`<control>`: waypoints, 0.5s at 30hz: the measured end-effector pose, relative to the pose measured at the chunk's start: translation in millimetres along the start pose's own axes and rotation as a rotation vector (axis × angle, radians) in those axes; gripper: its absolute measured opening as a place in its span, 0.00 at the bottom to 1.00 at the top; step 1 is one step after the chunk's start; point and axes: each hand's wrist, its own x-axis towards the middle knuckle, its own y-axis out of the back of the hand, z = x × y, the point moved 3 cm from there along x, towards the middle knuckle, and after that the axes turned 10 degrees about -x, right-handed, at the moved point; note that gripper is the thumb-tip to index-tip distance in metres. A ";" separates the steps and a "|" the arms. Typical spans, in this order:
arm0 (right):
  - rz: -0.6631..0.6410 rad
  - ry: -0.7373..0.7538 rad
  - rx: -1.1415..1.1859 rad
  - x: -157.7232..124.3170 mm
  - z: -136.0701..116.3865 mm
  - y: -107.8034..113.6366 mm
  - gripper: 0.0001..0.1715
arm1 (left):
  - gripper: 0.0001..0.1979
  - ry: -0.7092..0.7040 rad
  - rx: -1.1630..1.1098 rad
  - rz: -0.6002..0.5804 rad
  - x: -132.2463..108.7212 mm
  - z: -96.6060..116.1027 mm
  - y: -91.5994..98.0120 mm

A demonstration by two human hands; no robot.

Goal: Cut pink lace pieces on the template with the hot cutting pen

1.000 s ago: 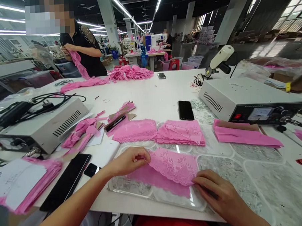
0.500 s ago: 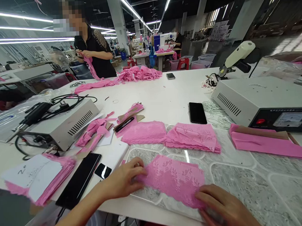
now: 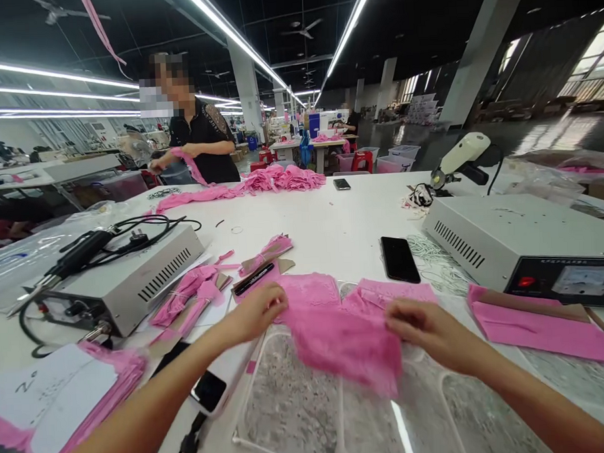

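A piece of pink lace fabric (image 3: 345, 348) hangs between my two hands, blurred by motion. My left hand (image 3: 258, 312) pinches its upper left corner, and my right hand (image 3: 424, 325) grips the upper right one. Its lower edge hangs above a grey marble-patterned board (image 3: 289, 400). Just behind it lie two piles of pink lace pieces, a left pile (image 3: 312, 288) and a right pile (image 3: 405, 290), both partly covered by the held piece and my hands.
Grey machine boxes stand left (image 3: 148, 273) and right (image 3: 527, 223). A black phone (image 3: 400, 259), a marker (image 3: 254, 279) and bundled pink strips (image 3: 195, 291) lie around the piles. Paper-topped pink pieces (image 3: 63, 390) sit front left. Across the table a person (image 3: 203, 140) handles pink fabric.
Both hands have raised the lace piece off the board and moved it away from me toward the piles. The view has tilted up. The person opposite has shifted their hands.
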 end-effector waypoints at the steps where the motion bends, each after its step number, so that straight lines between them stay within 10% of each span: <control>1: 0.052 0.030 -0.010 19.5 -1.8 7.5 0.19 | 0.11 0.003 0.024 0.044 10.3 -6.3 12.5; 7: 0.193 0.159 -0.046 102.2 -12.4 8.0 0.07 | 0.15 0.000 0.127 0.202 20.1 -35.3 59.4; 15: 0.170 0.169 -0.099 90.2 12.6 -34.2 0.09 | 0.15 -0.069 0.200 0.130 -13.1 -52.4 22.4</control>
